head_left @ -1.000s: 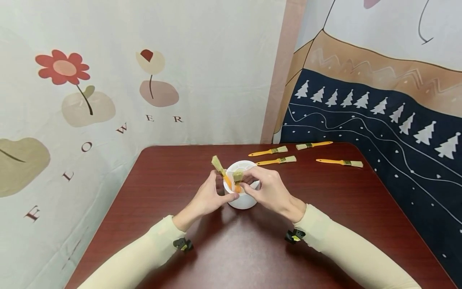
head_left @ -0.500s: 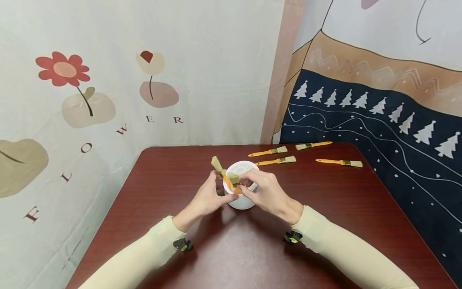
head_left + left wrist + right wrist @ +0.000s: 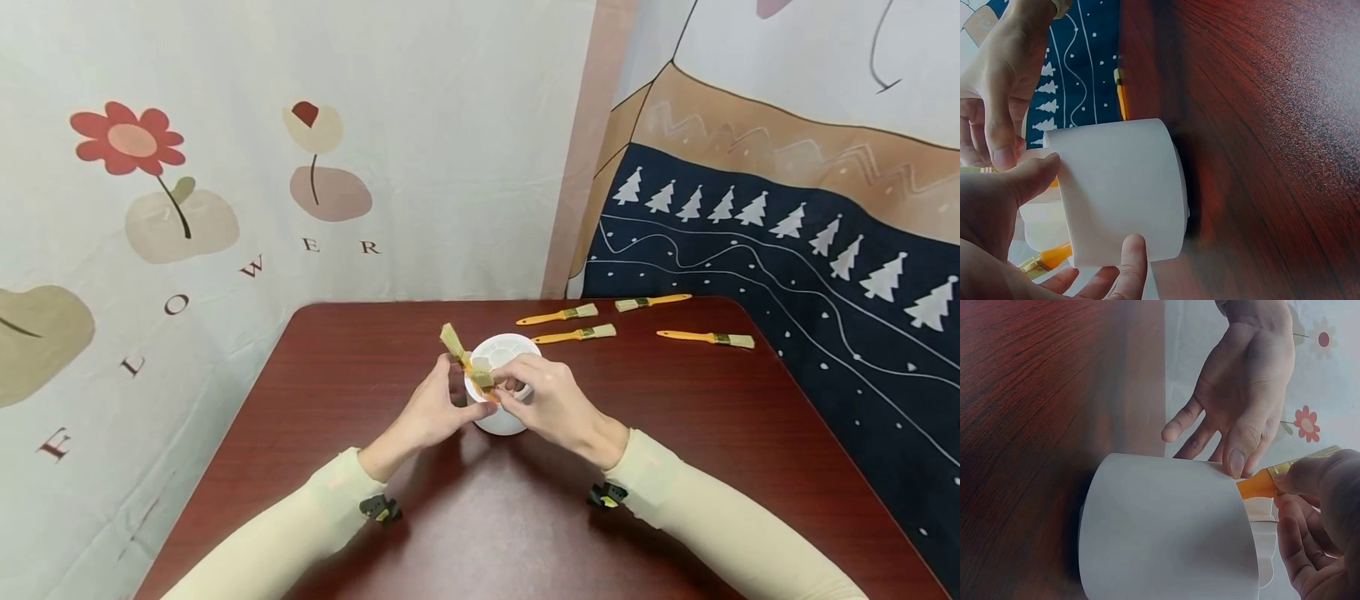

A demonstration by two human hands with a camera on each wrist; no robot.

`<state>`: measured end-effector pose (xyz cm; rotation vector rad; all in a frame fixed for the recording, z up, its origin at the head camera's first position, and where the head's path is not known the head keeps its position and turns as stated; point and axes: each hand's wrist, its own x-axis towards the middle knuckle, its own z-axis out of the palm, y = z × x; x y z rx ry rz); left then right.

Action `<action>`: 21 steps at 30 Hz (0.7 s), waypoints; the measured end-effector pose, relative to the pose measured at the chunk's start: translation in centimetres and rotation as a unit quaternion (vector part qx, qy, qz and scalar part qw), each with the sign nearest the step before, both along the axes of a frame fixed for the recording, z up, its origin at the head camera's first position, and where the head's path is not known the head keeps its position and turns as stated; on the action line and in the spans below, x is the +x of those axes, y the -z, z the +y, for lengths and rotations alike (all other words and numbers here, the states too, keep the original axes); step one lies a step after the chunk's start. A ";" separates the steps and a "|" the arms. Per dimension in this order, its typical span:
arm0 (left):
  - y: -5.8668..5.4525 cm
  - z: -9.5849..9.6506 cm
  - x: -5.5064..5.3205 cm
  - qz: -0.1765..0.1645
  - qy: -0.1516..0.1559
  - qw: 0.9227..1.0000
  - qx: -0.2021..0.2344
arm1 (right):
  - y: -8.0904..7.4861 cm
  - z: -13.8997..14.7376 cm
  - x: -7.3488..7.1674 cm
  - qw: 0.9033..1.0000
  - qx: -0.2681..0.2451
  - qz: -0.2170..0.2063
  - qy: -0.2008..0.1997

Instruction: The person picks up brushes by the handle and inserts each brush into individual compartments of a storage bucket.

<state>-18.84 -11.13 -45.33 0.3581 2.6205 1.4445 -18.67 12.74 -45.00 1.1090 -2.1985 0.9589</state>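
Note:
A white round pot with a compartmented top stands on the table. My left hand holds it from the left, thumb at the rim and fingers along the side wall. With my right hand I pinch a paintbrush near its metal band, bristles upward and tilted left. Its orange handle goes down past the pot's rim, the lower end hidden inside. A second paintbrush leans out of the pot at the left, beside my left fingers, its bristles up.
Several more paintbrushes lie flat behind and to the right: one paintbrush at the back, another just behind the pot, one near the back edge, and one farther right. Printed cloths hang behind the dark red table.
The paintbrush in my right hand has tipped to the left and lower, its bristles now close to the other brush. My right hand shifted slightly left; the left hand has stayed on the pot.

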 end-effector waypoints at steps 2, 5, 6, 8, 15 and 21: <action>0.0 0.0 -0.1 -0.002 0.000 1.000 -0.002 | 0.0 -0.1 -0.1 1.000 0.002 0.002 -0.001; 0.0 -0.1 -0.2 -0.005 -0.001 1.000 -0.004 | 0.1 -0.2 -0.1 1.000 0.003 0.007 -0.004; -0.1 -0.1 -0.2 -0.006 -0.001 1.000 -0.005 | 0.2 -0.2 -0.2 1.000 0.004 0.008 -0.006; -0.1 -0.1 -0.2 -0.003 -0.001 1.000 -0.010 | 0.2 -0.2 -0.2 1.000 0.004 0.013 -0.008; -0.2 -0.1 -0.1 -0.009 0.003 1.000 -0.005 | 0.3 -0.3 -0.2 1.000 0.010 0.023 -0.014; -0.2 -0.1 -0.1 -0.004 0.005 1.000 -0.005 | 0.2 -0.1 0.0 1.000 0.018 -0.001 -0.015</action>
